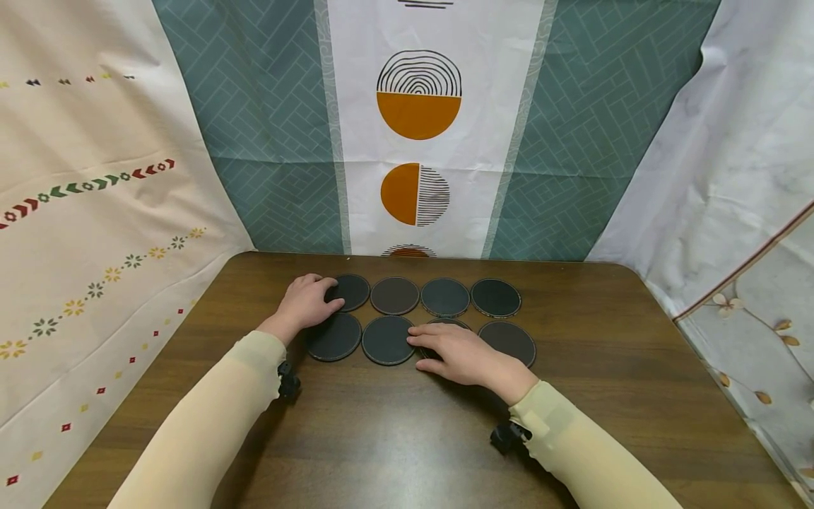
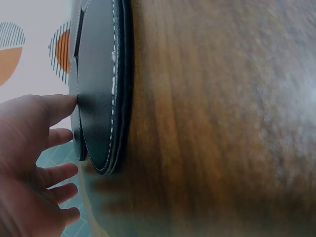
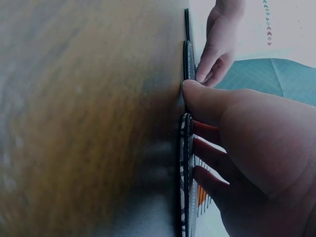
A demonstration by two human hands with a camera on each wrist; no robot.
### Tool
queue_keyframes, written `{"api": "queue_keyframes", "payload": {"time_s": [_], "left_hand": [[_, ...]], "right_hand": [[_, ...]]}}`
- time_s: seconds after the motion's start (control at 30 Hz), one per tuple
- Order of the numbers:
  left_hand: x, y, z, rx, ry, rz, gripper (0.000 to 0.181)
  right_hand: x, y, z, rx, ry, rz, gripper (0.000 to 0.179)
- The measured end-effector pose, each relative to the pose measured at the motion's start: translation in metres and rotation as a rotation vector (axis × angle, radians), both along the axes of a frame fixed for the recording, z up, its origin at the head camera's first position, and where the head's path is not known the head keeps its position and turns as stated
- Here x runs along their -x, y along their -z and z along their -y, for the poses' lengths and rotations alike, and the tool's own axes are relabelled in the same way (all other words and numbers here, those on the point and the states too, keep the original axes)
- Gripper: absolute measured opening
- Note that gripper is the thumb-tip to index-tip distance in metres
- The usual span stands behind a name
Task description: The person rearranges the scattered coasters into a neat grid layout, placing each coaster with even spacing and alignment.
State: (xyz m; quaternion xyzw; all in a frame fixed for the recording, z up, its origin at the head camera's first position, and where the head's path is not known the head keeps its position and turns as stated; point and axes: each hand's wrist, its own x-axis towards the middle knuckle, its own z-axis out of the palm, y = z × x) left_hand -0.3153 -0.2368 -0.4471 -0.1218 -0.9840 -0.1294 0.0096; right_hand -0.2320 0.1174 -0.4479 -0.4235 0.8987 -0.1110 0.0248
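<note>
Several round dark coasters with stitched edges lie flat in two rows. My left hand (image 1: pixel 307 302) reaches over the left end, its fingertips at the back-left coaster (image 1: pixel 355 291). In the left wrist view, the thumb meets the edge of a coaster (image 2: pixel 98 74) and the fingers are spread. My right hand (image 1: pixel 464 353) lies low over the front row, mostly covering the third coaster (image 1: pixel 451 322). Its fingertips reach the right edge of the second front coaster (image 1: pixel 386 341). Below its fingers in the right wrist view, a coaster (image 3: pixel 186 182) shows a patterned underside.
A brown coaster (image 1: pixel 395 295) and two darker ones sit in the back row; another coaster (image 1: pixel 511 341) ends the front row. The wooden table (image 1: pixel 356 431) reaches back to a patterned cloth (image 1: pixel 280 141). A camera is strapped to each wrist.
</note>
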Motion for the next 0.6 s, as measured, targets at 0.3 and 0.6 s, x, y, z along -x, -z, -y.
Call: {"api": "queue_keyframes", "payload": {"time_s": [0.3,0.6], "left_hand": [[-0.003,-0.004,-0.003,-0.008,0.007,-0.004,0.059],[-0.012,-0.007,-0.014,-0.005,0.048,-0.045,0.059]], "right_hand": [[0.002,0.0,0.0,-0.005,0.003,0.001,0.053],[0.006,0.0,0.0,-0.019,0.03,0.016,0.054]]}}
